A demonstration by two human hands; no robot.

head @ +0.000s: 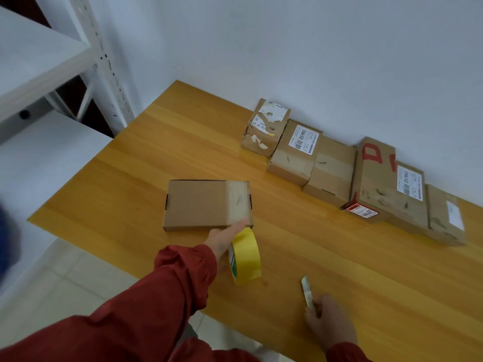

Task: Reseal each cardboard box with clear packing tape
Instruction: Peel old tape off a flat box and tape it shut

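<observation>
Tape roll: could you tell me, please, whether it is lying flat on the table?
No, the tape roll is held on edge in the left hand, whose forefinger touches the box.

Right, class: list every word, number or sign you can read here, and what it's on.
"D", big red letter, on the wide flat brown cardboard box.
White shipping labels on that box and the small brown cardboard box: too blurred to read.
Yellow tape roll: print too small.
</observation>
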